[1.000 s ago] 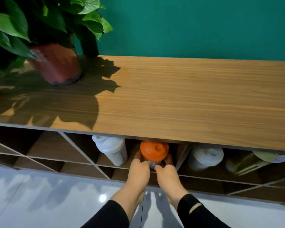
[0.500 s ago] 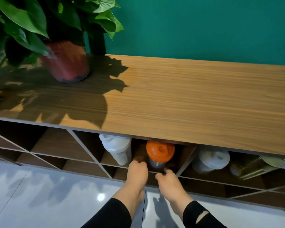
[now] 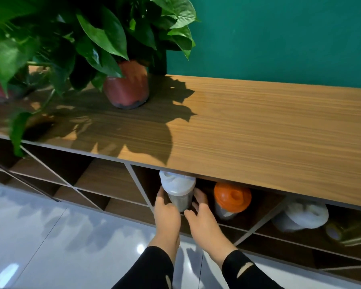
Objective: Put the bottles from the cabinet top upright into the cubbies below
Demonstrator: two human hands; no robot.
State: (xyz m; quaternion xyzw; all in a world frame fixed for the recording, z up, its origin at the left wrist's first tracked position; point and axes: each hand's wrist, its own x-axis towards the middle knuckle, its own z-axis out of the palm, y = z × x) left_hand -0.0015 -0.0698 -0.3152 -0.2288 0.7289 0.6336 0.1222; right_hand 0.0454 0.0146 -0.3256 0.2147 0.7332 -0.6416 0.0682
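A wooden cabinet top [image 3: 258, 130] runs along a green wall, with a potted plant [image 3: 126, 84] in a red-brown pot standing on its left part. Below, the cubbies [image 3: 113, 180] have slanted dividers. 1 cubby holds a white-lidded bottle [image 3: 178, 189] and an orange-lidded bottle [image 3: 230, 200], both upright; the next holds another white-lidded bottle [image 3: 300, 215], blurred
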